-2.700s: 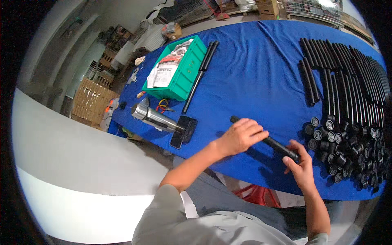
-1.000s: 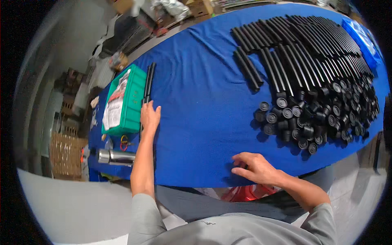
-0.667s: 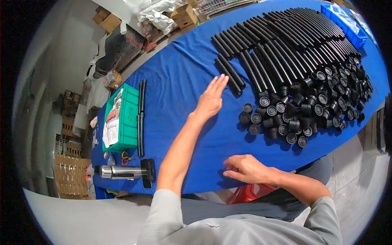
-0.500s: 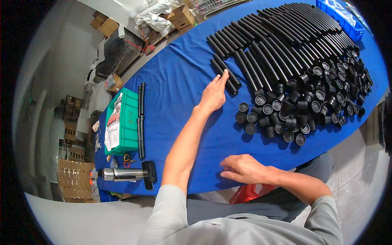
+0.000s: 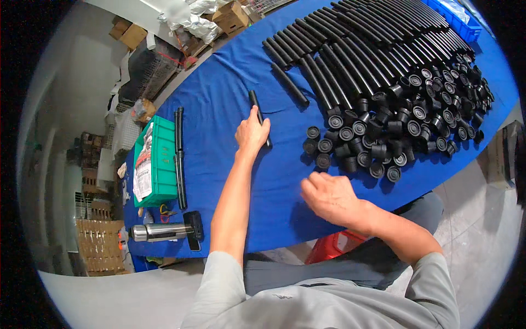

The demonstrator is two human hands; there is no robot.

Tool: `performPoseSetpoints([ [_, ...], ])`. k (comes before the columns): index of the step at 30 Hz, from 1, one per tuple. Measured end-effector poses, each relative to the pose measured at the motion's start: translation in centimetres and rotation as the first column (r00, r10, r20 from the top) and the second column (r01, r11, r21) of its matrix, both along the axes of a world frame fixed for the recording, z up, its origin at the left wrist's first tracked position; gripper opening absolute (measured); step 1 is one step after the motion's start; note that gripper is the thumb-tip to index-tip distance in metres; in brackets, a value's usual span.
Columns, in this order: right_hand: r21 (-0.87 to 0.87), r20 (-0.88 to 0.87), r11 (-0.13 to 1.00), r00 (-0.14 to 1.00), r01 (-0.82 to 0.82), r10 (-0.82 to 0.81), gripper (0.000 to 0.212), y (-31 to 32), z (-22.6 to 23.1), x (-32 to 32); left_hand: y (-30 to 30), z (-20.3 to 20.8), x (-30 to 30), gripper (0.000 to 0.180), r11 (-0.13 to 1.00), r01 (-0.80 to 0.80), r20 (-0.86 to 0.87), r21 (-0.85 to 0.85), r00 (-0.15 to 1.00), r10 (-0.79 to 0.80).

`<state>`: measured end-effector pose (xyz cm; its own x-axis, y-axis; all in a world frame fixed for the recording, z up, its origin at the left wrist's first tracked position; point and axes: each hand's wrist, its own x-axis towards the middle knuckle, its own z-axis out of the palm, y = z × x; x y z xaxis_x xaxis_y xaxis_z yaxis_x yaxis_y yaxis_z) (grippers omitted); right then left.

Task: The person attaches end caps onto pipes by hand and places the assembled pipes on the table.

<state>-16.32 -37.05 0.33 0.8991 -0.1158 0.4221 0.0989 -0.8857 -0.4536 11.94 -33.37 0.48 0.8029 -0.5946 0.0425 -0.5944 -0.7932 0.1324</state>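
Observation:
My left hand (image 5: pixel 251 133) is closed round a short black tube (image 5: pixel 253 100), whose ends stick out above and below the fingers over the blue cloth. To its right a single black tube (image 5: pixel 290 85) lies by itself, beside the long rows of black tubes (image 5: pixel 350 55). My right hand (image 5: pixel 333 198) hovers near the table's front edge with its fingers curled in; anything inside them is hidden. Just beyond it spreads a heap of black ribbed end caps (image 5: pixel 395 129), some showing round ringed faces.
On the left stand a green crate (image 5: pixel 164 178) with newspaper, two black tube pieces (image 5: pixel 179 159) end to end, scissors (image 5: pixel 164 210), a steel flask (image 5: pixel 159 232) and a dark phone-like object (image 5: pixel 194 231). A blue crate (image 5: pixel 466 27) sits far right, a red stool (image 5: pixel 333 247) below the edge.
My left hand has picked one of the two loose tubes and carried it left and toward me. My right hand has risen toward the caps, its fingers now curled tighter.

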Motion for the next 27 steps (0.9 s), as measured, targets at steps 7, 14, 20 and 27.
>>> performPoseSetpoints([
  [7, -0.162, -0.065, 0.902, 0.907, 0.401, -0.415, 0.031, -3.2, 0.5, 1.1, 8.8, -1.0, -6.8, 0.061, 0.981, -0.012, -0.115, -0.191, 0.993, -0.010],
  [14, -0.208, -0.025, 0.910, 0.928, 0.358, -0.371, 0.017, -2.2, -0.8, 2.3, 13.5, -2.6, -9.6, 0.062, 0.906, 0.063, -0.002, -0.419, 0.997, -0.071],
  [20, -0.098, 0.031, 0.992, 0.997, 0.075, -0.072, 0.032, 0.9, -1.3, 1.2, 12.7, -2.9, -10.3, 0.055, 0.765, -0.080, -0.171, -0.639, 0.985, -0.039],
  [27, -0.102, -0.044, 0.993, 0.997, 0.063, -0.067, 0.049, 0.6, -1.2, 1.5, 15.4, -3.8, -9.5, 0.032, 0.594, -0.157, -0.284, -0.789, 0.951, -0.125],
])
